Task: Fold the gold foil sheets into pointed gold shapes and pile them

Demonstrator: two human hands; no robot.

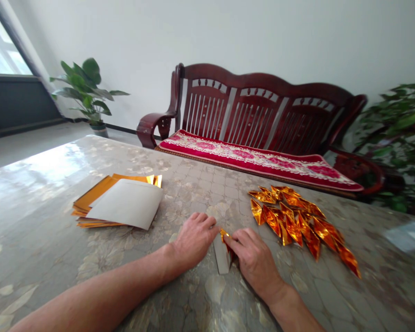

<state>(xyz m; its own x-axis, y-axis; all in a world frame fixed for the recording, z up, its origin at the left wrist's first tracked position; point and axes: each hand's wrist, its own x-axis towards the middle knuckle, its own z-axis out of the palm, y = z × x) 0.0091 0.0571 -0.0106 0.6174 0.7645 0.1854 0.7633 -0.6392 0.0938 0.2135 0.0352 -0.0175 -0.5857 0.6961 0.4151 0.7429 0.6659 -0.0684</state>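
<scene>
Between my two hands is a partly folded sheet of gold foil paper (222, 257), its pale backing facing up on the left and a bit of shiny gold at its far end. My left hand (197, 237) has its fingers bent together at the paper's far left edge. My right hand (252, 256) grips the gold side with thumb and fingers; the fingertips are partly hidden. To the left lies a stack of gold foil sheets (90, 196), with a pale sheet (127, 203) face down on top. Several folded gold foil ingots (293, 221) are grouped on the right.
The patterned, glossy tabletop (180, 193) spreads beneath everything. A clear plastic item (408, 236) lies near its right side. Behind the table stands a dark wooden bench (252, 110) with a red floral cushion (259, 159). Potted plants (86, 90) flank the bench on both sides.
</scene>
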